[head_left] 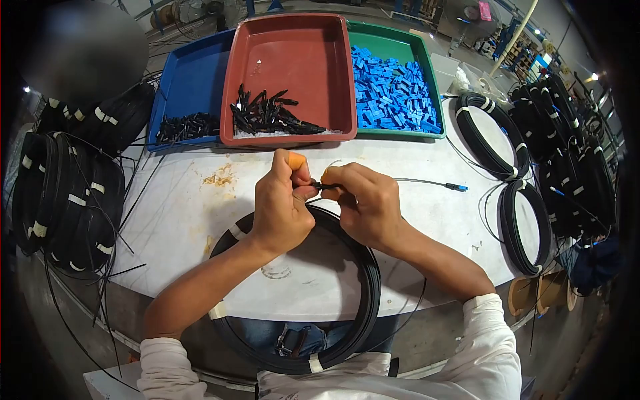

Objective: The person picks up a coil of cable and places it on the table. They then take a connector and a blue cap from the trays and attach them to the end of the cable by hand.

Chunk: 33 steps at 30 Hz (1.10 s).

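Note:
My left hand point(283, 207) and my right hand point(370, 203) meet over the table, fingertips pinched on a small black connector point(318, 187). Fingers cover most of that part, so its exact shape is hidden. Orange covers wrap some fingertips on both hands. Below them a black cable coil point(371, 280) with white tape bands lies partly on the table and partly over my lap. From behind my right hand a thin cable runs right to a blue-tipped connector point(456, 187) on the table.
Behind my hands stand a blue tray point(193, 73) with small black parts, a red tray point(293, 60) with longer black pieces, and a green tray point(393, 40) of blue connectors. Cable coils point(73, 200) pile up at left; more coils point(527, 230) lie at right.

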Available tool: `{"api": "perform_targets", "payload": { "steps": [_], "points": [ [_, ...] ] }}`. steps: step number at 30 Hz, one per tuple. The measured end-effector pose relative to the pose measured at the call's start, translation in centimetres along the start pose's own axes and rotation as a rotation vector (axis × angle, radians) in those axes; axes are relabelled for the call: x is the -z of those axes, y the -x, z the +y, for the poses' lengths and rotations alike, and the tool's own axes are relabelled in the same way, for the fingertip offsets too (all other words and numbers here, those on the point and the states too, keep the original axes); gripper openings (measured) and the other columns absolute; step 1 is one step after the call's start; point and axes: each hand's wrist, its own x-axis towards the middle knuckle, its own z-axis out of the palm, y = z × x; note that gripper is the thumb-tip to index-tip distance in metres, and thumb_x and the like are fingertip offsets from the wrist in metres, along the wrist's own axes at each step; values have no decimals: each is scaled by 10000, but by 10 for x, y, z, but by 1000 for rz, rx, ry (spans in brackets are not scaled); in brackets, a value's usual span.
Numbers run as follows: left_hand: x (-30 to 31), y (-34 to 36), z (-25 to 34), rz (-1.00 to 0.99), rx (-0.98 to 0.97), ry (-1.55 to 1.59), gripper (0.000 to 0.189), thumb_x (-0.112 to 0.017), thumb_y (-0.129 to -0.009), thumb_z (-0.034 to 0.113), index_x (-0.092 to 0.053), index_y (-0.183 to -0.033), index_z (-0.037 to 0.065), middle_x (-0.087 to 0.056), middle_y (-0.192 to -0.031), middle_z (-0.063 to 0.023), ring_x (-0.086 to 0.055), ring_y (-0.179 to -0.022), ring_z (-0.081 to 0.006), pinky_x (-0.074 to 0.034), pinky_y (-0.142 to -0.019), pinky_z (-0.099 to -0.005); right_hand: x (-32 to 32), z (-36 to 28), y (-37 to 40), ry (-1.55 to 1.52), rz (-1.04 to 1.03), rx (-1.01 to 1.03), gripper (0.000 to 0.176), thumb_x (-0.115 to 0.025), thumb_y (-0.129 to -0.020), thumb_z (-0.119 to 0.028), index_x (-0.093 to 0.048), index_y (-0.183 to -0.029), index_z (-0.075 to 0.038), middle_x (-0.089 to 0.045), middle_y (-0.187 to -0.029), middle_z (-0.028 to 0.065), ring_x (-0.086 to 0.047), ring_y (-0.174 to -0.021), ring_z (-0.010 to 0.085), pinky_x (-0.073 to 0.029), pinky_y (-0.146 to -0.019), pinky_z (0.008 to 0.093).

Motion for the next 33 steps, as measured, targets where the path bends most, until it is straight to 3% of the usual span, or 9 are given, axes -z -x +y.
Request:
{"api": "perform_targets", "payload": {
  "steps": [4, 7, 10, 15, 18, 23, 24, 27, 33],
  "points": [
    [6, 1, -19, -36, -567, -222, 330, -570, -800, -160, -389, -1033, -11, -505, -728, -112, -579, -632, -235, -521, -589, -349, 12, -5, -7, -354, -190, -521, 142, -705, -757, 82, -667, -886, 36, -670, -725, 135, -655, -639, 262, -500, -593, 323],
    [1, -2, -14, -30, -437, -228, 330, -575, -803, -154, -399, -1047, -18, -507, -716, -108, -584, -636, -237, -519, -609, -353, 14, 1, -5, -506, -242, -661, 128, -732, -778, 55, -670, -885, 25, -681, -753, 143, -671, -664, 260, -504, -601, 324],
    [3, -5, -7, -38, 50, 63, 413, -581, -808, -168, -382, -1087, 62, -493, -744, -33, -545, -645, -140, -483, -618, -262, 5, 13, 3, -150, -18, -105, 242, -738, -712, 78, -657, -926, 1, -671, -812, 114, -663, -691, 274, -519, -592, 346],
    [4, -3, 0, -116, 399, 439, 425, -514, -828, -207, -355, -1084, 93, -473, -764, -15, -481, -686, -79, -448, -598, -227, 1, 17, 2, 60, 66, 226, 342, -695, -591, 96, -656, -905, -34, -681, -827, 83, -643, -654, 233, -521, -571, 350],
    [-1, 3, 0, -63, 248, 267, 364, -512, -847, -184, -344, -1030, 83, -464, -759, -25, -476, -698, -79, -442, -587, -217, 5, 8, 2, 45, 32, 179, 361, -685, -601, 103, -659, -934, -34, -671, -808, 90, -634, -635, 242, -511, -548, 360],
    [0, 0, -18, -9, -431, -66, 404, -593, -691, -188, -414, -977, 34, -528, -729, -107, -560, -538, -244, -481, -515, -330, 15, -5, -4, -320, -121, -379, 189, -724, -719, 65, -697, -896, 5, -682, -753, 153, -656, -640, 277, -508, -552, 351],
    [3, 0, -16, -67, -431, -123, 249, -564, -868, -111, -377, -955, 29, -488, -721, -116, -568, -640, -221, -503, -605, -297, 16, -6, -6, -351, -169, -521, 114, -735, -760, 42, -708, -864, 4, -691, -753, 164, -674, -666, 285, -517, -581, 343],
    [4, -1, -12, -71, -419, -180, 259, -577, -861, -110, -384, -969, 25, -499, -743, -102, -566, -640, -189, -498, -586, -288, 10, -1, 0, -337, -50, -362, 127, -731, -760, 45, -700, -876, 1, -686, -760, 167, -674, -675, 291, -518, -595, 347],
    [9, -14, 2, -193, 417, 515, 400, -514, -846, -182, -327, -1061, 99, -465, -822, -32, -504, -610, -92, -447, -501, -229, 4, 23, 1, 8, 60, 265, 356, -689, -598, 73, -664, -940, -22, -674, -873, 99, -664, -727, 261, -538, -606, 337]
  ]
}}
